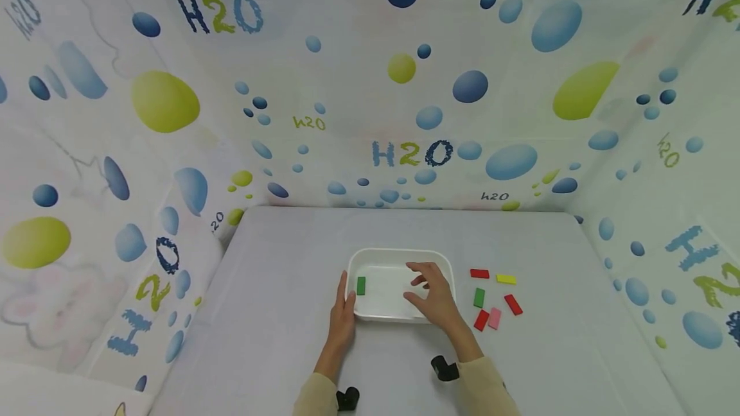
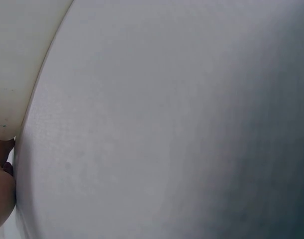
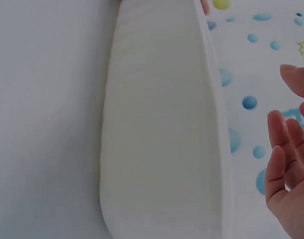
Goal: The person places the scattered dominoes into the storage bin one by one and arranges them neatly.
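1. Both hands are placed at the white, plastic-looking, round-cornered tray [image 1: 381, 300]: its left side is touched by the left hand [image 1: 342, 321], the fingers extended along the wall and the thumb near the rim; over its right part the right hand [image 1: 438, 300] is held, thumb and fingertips spread apart, nothing gripped.
2. Inside the tray, close to its left wall, one small green rectangular block [image 1: 361, 286] is laid flat.
3. Right of the tray, on the white table [image 1: 260, 313], six more small rectangular blocks are scattered: at the near left, a red block [image 1: 481, 320] just beside a pink block [image 1: 494, 318]; behind these, a second green block [image 1: 479, 298] and, farther back, a second red block [image 1: 479, 273]; rightward, a yellow block [image 1: 505, 279] and a third red block [image 1: 512, 304].
4. Tray-filling is judged to be in hand, with one block placed; removal cannot be ruled out.
5. Next, a reach rightward is probably called for, a loose block being pinched while the tray is steadied.
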`<state>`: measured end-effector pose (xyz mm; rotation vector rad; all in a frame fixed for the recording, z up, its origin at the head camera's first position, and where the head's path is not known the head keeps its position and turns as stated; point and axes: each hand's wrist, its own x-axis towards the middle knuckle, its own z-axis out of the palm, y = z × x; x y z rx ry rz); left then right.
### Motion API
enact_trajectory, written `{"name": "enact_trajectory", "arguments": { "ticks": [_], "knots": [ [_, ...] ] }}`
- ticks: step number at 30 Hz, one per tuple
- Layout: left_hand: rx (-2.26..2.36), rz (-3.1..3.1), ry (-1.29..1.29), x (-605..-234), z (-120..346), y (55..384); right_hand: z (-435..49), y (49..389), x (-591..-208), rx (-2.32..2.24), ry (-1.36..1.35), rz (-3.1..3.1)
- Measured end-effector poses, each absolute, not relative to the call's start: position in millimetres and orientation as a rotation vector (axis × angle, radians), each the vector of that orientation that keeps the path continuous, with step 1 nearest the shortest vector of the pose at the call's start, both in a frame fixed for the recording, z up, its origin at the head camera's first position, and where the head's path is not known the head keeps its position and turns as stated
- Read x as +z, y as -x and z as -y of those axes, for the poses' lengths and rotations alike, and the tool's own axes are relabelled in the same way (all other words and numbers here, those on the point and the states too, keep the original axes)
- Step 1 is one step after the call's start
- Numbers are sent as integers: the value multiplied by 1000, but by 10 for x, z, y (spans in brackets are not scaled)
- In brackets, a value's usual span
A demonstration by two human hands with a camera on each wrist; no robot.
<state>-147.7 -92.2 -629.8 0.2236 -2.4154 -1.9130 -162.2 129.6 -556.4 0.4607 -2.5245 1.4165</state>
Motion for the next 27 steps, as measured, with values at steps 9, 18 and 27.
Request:
{"name": "enact_trajectory", "arguments": {
  "ticks": [9,18,27],
  "knots": [
    [-1847,2420,-190,-6309,914,1455,-1807,1411,-5534,1316,-367,2403],
    [-1904,2428,-206,-6299,927,1459,-2342,1263,-5572,1303,-88,2373],
    [-1902,2430,-209,-6294,936,1466,-2881,1204,-5664,1088,100,2598]
  ]
}}
